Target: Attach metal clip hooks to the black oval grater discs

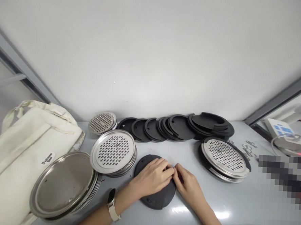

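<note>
A: Where are the two hands?

B: The left hand reaches across a round black disc, fingers bent, its fingertips meeting those of the right hand by the disc's right edge. Whether either one grips anything there, I cannot tell; the fingers hide it

A: And the disc?

B: Flat on the grey tabletop, near its front edge, partly covered. A pale-strapped watch sits on the left wrist

A: What is nearest?

B: Just left, a stack of grater plates; farther left, plain steel plates, stacked beside a cream fabric bag. To the right, a stack of slotted metal plates

A: Farther out?

B: Overlapping black discs run before the white wall, between a smaller grater stack and a black pile. Loose metal rings lie behind the slotted plates
</note>
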{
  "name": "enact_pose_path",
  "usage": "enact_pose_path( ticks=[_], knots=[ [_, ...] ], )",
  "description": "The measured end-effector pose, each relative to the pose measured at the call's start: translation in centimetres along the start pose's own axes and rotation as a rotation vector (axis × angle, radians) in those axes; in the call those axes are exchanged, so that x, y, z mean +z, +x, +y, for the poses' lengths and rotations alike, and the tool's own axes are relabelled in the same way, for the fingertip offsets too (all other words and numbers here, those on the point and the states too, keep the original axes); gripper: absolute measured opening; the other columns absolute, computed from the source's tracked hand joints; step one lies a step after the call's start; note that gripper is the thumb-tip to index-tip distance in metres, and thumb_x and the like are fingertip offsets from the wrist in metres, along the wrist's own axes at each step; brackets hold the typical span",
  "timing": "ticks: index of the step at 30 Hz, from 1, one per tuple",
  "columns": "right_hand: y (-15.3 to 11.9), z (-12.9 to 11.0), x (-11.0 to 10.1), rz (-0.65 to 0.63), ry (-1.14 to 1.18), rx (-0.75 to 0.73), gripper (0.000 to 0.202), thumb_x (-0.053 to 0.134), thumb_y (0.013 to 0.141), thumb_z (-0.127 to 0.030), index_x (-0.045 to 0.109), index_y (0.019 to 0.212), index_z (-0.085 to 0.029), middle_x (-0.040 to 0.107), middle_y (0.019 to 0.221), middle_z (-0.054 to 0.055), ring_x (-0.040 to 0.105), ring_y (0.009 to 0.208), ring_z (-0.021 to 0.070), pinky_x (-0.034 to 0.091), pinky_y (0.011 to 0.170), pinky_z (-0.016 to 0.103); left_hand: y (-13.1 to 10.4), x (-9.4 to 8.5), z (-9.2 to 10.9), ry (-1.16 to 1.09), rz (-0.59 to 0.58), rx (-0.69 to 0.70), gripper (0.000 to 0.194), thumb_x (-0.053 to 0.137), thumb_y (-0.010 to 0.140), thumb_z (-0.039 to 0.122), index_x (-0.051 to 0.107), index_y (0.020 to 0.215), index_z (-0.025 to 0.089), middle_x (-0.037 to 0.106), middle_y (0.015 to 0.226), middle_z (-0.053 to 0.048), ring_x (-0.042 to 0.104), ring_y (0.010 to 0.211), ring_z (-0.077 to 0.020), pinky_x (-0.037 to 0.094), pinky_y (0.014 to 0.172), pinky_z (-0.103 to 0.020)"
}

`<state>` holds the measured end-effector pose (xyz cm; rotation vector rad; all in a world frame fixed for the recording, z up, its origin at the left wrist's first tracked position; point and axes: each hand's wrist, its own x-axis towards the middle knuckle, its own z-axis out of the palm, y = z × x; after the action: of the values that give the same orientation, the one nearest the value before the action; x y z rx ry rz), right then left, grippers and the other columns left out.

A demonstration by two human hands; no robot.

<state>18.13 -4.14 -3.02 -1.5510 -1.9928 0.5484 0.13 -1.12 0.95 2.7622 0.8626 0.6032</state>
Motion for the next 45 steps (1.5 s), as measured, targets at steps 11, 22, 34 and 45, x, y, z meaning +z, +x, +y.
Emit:
enact_pose_path(
  ticks=[11,22,34,45],
  knots=[
    [0.2,-0.3,-0.2,-0.007,0.19,0.107,0.03,0.035,0.097,-0.042,0.034,0.073,-0.024,0.041,0.059,-0.006,0.039,0.053,0.013,0.033,0.054,0.024,0.1,0.2,0.1,0.024,0.064,-0.088,0.013,0.045,0.094,0.021,0.056,0.094,0.015,0.057,0.092,-0.005,0.052,0.088,-0.0198,0.043,0.08,-0.035],
    [-0.4,-0.4,-0.7,-0.03,0.288,0.117,0.029,0.038,0.096,-0.041,0.036,0.074,-0.023,0.037,0.059,-0.006,0.036,0.054,0.0123,0.032,0.053,0.024,0.2,-0.2,-0.1,-0.051,0.004,-0.056,0.019,0.042,0.092,0.013,0.057,0.104,0.015,0.058,0.099,-0.005,0.051,0.092,-0.0196,0.042,0.082,-0.034],
    [-1.9,-0.3,-0.4,-0.029,0.095,0.007,0.02,0.039,0.096,-0.032,0.035,0.078,-0.024,0.046,0.063,-0.004,0.045,0.054,0.0135,0.036,0.054,0.025,0.1,-0.1,0.1,-0.048,0.02,-0.032,0.016,0.048,0.093,0.023,0.058,0.103,0.016,0.059,0.1,-0.006,0.053,0.096,-0.0197,0.042,0.084,-0.035],
    [-1.5,-0.5,-0.8,0.041,0.097,-0.032,0.024,0.034,0.098,-0.028,0.038,0.075,-0.024,0.049,0.063,-0.002,0.048,0.055,0.0139,0.036,0.054,0.025,0.2,-0.2,0.0,-0.045,0.021,-0.004,0.017,0.045,0.096,0.022,0.057,0.106,0.015,0.061,0.101,-0.006,0.055,0.095,-0.0194,0.042,0.085,-0.035]
  ],
)
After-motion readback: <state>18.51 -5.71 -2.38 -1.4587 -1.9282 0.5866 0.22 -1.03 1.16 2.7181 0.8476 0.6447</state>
